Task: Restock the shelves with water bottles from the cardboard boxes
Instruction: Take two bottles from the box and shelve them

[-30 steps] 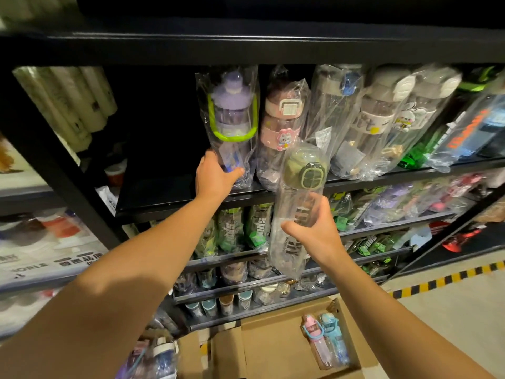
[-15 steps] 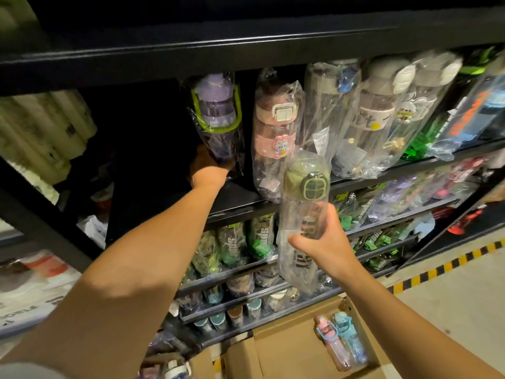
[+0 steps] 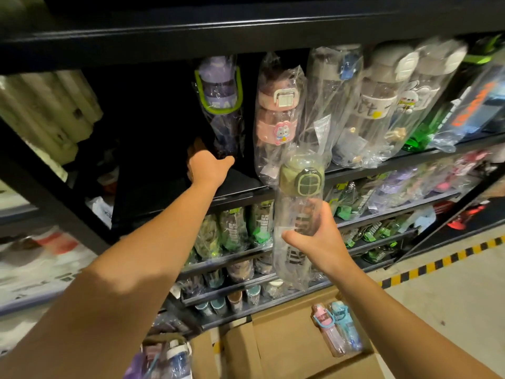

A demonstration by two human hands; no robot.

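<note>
My right hand (image 3: 318, 243) grips a clear bottle with a green lid (image 3: 299, 203), wrapped in plastic, upright in front of the shelf edge. My left hand (image 3: 209, 166) reaches deep onto the upper shelf (image 3: 246, 187) and holds the base of a purple bottle with a lime-green strap (image 3: 220, 105), which stands far back in the dark. Its fingers are hidden behind the bottle. A pink bottle (image 3: 277, 119) stands just right of it. An open cardboard box (image 3: 276, 340) on the floor holds a pink and a blue bottle (image 3: 337, 330).
More wrapped bottles (image 3: 382, 105) fill the upper shelf to the right. Lower shelves (image 3: 237, 233) hold green-labelled bottles and small cups. A second box (image 3: 166, 359) with bottles sits at lower left. Yellow-black floor tape (image 3: 442, 262) runs on the right. Corrugated packs (image 3: 46, 110) lie at upper left.
My left hand has pushed the purple bottle from the shelf's front edge toward the back. My right hand keeps the green-lidded bottle in about the same place. The camera shifted slightly.
</note>
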